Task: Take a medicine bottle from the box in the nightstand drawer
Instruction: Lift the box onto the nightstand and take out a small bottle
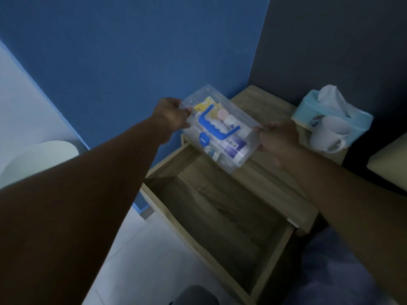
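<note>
Box (221,128), clear plastic with blue handle, at frame centre, held tilted above the open nightstand drawer (220,216); left hand (174,116) grips its upper-left end, right hand (278,139) its right end. Mug (330,134) and tissue box (332,111) stand close right on the nightstand top (259,102). Contents blurred; a purple-labelled bottle (234,146) shows through the lid. Drawer interior dark, its near corner cut off.

Bare forearms, no sleeves; blue-grey trousers (343,267) at btm right.
</note>
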### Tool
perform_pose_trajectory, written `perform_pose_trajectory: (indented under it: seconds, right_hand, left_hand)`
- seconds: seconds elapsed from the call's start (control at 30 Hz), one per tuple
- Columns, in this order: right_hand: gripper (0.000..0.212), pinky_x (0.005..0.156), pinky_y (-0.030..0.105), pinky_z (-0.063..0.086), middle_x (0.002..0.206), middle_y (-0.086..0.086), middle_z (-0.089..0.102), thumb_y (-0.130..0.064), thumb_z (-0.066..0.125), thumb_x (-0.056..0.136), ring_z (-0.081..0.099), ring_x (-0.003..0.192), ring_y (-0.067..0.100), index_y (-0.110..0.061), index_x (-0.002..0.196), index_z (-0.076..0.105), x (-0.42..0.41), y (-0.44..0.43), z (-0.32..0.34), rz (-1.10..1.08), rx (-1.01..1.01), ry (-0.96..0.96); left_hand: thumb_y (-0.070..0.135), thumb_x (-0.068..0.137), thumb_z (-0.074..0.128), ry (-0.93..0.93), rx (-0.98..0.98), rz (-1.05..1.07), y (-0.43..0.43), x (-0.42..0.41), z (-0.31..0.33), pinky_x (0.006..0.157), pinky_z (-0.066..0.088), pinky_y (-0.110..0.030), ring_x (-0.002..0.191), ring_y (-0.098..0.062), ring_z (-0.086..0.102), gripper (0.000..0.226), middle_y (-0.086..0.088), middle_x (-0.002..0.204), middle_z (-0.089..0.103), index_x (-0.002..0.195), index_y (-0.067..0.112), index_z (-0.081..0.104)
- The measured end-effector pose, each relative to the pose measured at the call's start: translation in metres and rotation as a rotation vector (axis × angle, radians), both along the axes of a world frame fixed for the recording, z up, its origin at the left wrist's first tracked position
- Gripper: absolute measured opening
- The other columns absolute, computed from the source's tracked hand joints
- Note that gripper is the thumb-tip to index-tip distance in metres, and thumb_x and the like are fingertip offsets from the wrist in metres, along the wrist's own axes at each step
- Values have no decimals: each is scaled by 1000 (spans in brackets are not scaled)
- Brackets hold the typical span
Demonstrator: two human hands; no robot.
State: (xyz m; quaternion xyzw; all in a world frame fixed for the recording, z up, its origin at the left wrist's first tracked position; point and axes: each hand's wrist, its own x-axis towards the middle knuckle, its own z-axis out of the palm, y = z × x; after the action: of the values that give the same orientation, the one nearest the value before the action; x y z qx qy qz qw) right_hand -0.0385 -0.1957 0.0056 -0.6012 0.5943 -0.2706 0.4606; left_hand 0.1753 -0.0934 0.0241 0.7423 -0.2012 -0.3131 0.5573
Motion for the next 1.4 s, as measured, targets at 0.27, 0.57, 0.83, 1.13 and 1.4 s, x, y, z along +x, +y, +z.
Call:
perform_pose_trajectory:
  seconds: [0.27,0.57,0.83,1.13,1.4]
  right_hand:
    - [40,86,40,61,111,13,74,-15,76,80,73,98,28,-4,118,71,14,-33,-10,26,-9,98]
    - [38,76,23,58,120,8,71,-19,67,91,69,103,20,-9,127,66,21,-42,-16,181,-141,134]
    - [64,105,38,46,160,11,33,-42,45,103,48,137,26,-10,155,27,4,-30,-17,556,-471,456]
    - [124,116,43,27,169,-3,-3,-96,37,68,14,154,20,-21,158,-6,-3,-30,-39,685,-484,608]
    - [130,120,41,22,169,6,-1,-81,63,70,3,155,24,-12,158,-4,-2,-26,-45,696,-590,650]
  left_hand:
    - [5,90,65,111,9,-1,-41,17,-21,85,59,-39,107,-31,67,46,-16,120,59,134,-3,51]
    - [6,93,62,137,4,-16,-48,29,-41,77,60,-29,89,-20,67,49,-6,108,58,139,2,47]
    - [9,91,58,201,29,129,-30,-5,-63,84,56,-46,81,-29,60,3,-16,90,56,92,8,55]
    - [26,88,69,465,-22,185,-33,-46,-75,74,61,-34,76,-20,69,27,-10,93,72,106,6,68]
    - [40,78,77,352,54,244,-27,-46,-83,82,60,-38,82,-22,72,28,-7,82,74,83,13,71]
